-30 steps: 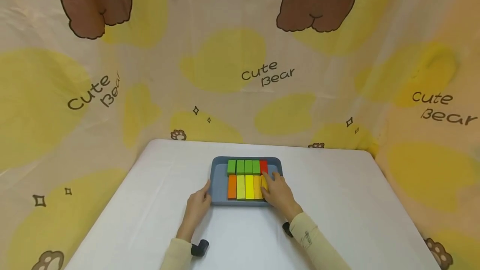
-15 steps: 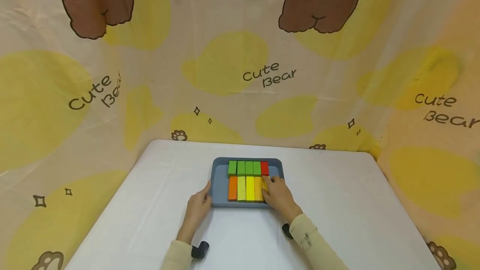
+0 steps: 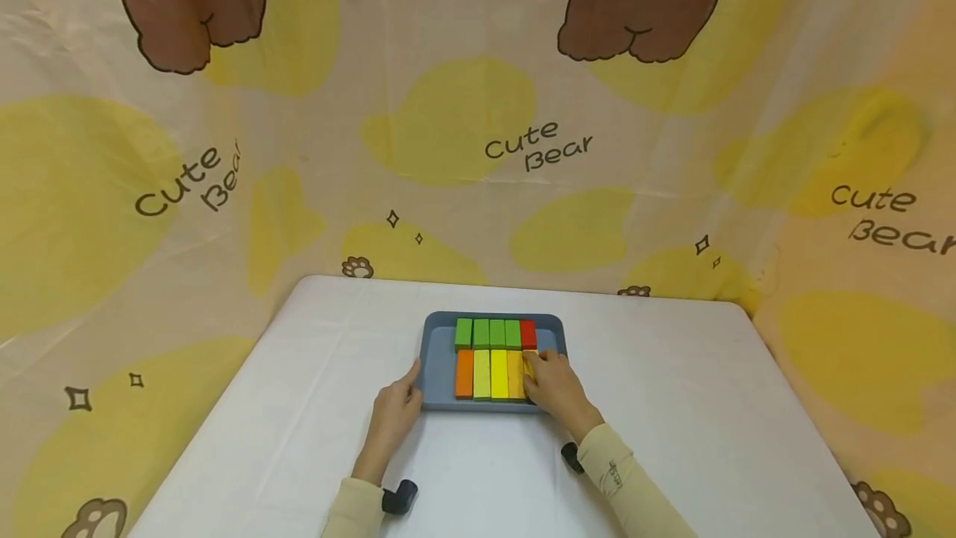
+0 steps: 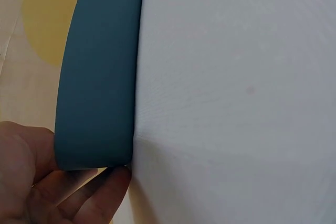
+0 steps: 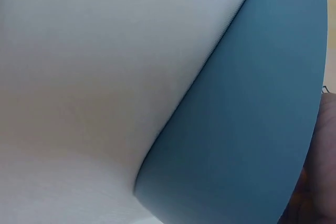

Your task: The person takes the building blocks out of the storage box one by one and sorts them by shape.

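Observation:
A blue-grey tray [image 3: 439, 364] holds two rows of wooden blocks. Green blocks [image 3: 481, 332] and one red block [image 3: 528, 334] form the far row. In the near row, an orange block [image 3: 465, 374] lies left of several yellow ones [image 3: 499, 374]. My left hand [image 3: 394, 409] grips the tray's near left corner; the left wrist view shows its fingers against the tray wall [image 4: 100, 77]. Over the near row's right end, my right hand [image 3: 558, 388] holds the last yellow block [image 3: 530, 365], partly covering it. The tray side [image 5: 247, 103] mostly hides that hand in the right wrist view.
The tray stands on a white-covered table [image 3: 672, 405]. Behind and beside the table hangs a bear-print cloth [image 3: 448, 123]. Inside the tray, a bare strip runs along the left wall.
My right fingers have drawn slightly back from the red block, toward the near row. My left hand stays at the tray corner, and the blocks keep their arrangement.

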Available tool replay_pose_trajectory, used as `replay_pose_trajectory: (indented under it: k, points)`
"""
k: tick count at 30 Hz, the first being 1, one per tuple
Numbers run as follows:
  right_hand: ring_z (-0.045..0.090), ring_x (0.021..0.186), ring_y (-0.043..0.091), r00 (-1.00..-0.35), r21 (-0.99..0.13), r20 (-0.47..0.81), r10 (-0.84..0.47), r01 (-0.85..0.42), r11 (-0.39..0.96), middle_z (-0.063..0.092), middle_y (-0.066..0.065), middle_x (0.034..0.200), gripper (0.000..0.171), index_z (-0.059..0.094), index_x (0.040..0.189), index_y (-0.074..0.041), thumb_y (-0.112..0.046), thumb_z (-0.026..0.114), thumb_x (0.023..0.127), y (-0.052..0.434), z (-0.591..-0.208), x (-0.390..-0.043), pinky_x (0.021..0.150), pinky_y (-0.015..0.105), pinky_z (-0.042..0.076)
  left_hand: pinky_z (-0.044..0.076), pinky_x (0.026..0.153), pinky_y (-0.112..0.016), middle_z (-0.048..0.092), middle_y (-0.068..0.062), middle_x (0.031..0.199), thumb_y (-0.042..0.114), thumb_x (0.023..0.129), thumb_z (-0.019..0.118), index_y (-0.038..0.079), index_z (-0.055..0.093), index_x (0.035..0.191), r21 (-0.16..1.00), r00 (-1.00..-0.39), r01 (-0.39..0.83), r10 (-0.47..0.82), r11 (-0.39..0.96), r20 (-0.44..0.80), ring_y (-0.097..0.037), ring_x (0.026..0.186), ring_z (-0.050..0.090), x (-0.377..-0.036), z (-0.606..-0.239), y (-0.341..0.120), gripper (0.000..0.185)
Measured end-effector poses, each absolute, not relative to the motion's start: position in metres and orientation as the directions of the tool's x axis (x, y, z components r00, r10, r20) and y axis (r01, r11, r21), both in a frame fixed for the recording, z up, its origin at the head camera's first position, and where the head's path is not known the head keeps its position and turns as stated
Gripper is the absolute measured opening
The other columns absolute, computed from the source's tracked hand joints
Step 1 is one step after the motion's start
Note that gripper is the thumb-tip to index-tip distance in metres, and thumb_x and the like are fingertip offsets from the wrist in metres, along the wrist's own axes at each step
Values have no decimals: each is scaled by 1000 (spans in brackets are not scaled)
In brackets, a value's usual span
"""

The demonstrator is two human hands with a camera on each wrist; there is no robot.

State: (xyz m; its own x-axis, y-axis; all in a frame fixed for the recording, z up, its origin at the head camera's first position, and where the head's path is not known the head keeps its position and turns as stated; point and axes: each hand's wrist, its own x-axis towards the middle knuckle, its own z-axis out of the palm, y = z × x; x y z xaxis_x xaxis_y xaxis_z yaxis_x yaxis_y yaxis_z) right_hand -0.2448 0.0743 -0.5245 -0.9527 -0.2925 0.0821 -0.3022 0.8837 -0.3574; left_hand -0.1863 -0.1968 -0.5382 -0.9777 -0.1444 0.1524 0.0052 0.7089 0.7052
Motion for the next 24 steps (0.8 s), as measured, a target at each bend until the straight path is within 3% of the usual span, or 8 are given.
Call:
replay_pose_trajectory:
  k: [9,24]
  points:
    - [57,99,32,-960,-365,50,-275,-274,890,61,21,118,42,62,129,-6,-16,63,88,73,-522,-246,86,47,51,30,47,-22,33,6,54,2,87,52,2,53,139,708,-972,6,-161,706,169,-7,49,28,-186,-538,-195,52]
    - [59,94,29,-969,-272,35,-243,-243,931,64,18,112,45,66,128,-12,-19,67,84,67,-522,-247,75,47,56,30,47,-22,34,6,54,2,87,52,2,53,139,700,-975,0,-157,714,160,-7,49,28,-187,-540,-196,52]
